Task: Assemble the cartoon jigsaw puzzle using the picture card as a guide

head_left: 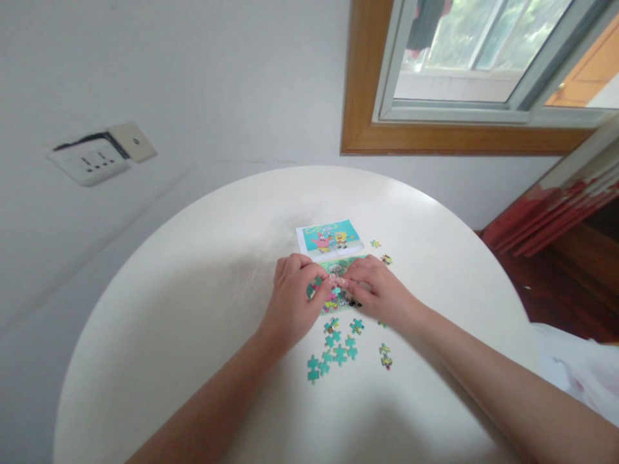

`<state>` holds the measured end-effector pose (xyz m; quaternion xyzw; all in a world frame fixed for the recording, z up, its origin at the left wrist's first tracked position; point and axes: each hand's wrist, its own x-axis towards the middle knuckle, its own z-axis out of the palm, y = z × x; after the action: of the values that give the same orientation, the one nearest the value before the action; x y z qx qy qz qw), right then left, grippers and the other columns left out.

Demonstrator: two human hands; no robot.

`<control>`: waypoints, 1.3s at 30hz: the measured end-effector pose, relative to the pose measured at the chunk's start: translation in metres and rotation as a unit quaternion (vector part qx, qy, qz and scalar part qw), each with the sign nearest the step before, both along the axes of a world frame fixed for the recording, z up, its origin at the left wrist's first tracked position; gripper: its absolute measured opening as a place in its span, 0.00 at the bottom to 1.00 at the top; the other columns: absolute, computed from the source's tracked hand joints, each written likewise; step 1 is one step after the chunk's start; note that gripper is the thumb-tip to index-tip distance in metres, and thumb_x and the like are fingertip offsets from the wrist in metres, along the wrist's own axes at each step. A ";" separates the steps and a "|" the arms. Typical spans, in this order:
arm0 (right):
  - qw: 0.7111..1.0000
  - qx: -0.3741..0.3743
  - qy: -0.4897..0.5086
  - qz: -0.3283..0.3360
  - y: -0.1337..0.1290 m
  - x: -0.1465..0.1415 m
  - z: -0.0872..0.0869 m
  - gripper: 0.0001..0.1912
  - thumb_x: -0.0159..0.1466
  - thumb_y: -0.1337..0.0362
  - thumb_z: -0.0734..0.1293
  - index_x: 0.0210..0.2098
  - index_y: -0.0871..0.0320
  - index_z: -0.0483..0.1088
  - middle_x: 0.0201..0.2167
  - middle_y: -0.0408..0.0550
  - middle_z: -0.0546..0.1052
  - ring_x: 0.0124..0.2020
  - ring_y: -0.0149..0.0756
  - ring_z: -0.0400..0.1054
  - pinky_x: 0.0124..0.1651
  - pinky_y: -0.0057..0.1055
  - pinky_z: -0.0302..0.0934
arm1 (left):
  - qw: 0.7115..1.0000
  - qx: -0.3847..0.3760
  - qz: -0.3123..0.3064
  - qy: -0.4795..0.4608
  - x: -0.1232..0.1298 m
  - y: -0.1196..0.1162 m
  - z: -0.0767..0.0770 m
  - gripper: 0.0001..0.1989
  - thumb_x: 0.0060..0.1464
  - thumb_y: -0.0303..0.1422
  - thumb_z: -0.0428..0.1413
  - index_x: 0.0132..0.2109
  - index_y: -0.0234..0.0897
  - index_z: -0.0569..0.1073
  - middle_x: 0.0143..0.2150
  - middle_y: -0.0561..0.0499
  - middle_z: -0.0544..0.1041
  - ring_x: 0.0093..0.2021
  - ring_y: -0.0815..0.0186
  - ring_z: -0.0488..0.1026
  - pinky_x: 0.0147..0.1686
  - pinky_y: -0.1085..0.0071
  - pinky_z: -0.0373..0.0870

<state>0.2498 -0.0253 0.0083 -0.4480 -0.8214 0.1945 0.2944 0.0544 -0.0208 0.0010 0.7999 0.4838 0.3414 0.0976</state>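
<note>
My left hand (294,298) and my right hand (380,288) meet over a cartoon puzzle board (331,305), their fingertips pinched close together. Small pinkish puzzle pieces (333,279) show between the fingertips; the fingers cover part of them, and whether they are joined is unclear. Part of the board lies hidden under both hands. Just beyond it is a picture card (329,238) with a pink and a yellow cartoon figure on a teal ground. Several loose teal jigsaw pieces (340,354) are scattered on the near side of the board.
The round white table (193,283) stands against a white wall. Two more loose pieces, one (376,243) and another (386,259), lie right of the card. A pair of pieces (385,356) lies nearer, by my right forearm. A wall socket (91,158) is at left, a wood-framed window (367,138) at upper right.
</note>
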 end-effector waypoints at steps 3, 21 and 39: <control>1.000 -0.010 0.018 0.009 -0.003 -0.006 0.001 0.16 0.69 0.62 0.59 0.26 0.58 0.69 0.26 0.44 0.71 0.33 0.33 0.63 0.42 0.33 0.54 | 1.000 0.007 0.008 -0.011 0.004 -0.003 0.001 0.05 0.58 0.32 0.55 0.35 0.38 0.73 0.39 0.48 0.67 0.45 0.59 0.64 0.49 0.59 0.62; 0.996 -0.024 0.087 -0.017 0.002 -0.001 -0.002 0.09 0.65 0.63 0.64 0.28 0.56 0.71 0.27 0.42 0.73 0.35 0.34 0.65 0.44 0.32 0.56 | 0.999 -0.006 -0.047 -0.015 0.001 0.000 0.003 0.08 0.62 0.30 0.50 0.36 0.37 0.73 0.39 0.48 0.68 0.45 0.60 0.64 0.49 0.61 0.62; 0.987 -0.003 -0.136 -0.084 0.008 -0.005 0.000 0.07 0.63 0.62 0.64 0.34 0.54 0.74 0.34 0.47 0.72 0.43 0.41 0.60 0.44 0.37 0.49 | 0.992 -0.029 -0.055 0.109 -0.009 0.006 -0.005 0.09 0.55 0.37 0.60 0.43 0.41 0.74 0.44 0.48 0.70 0.50 0.55 0.62 0.51 0.57 0.62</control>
<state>0.2451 -0.0174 0.0084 -0.5385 -0.8129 0.1090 0.1933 0.0450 -0.0143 -0.0040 0.8546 0.4561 0.2327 0.0859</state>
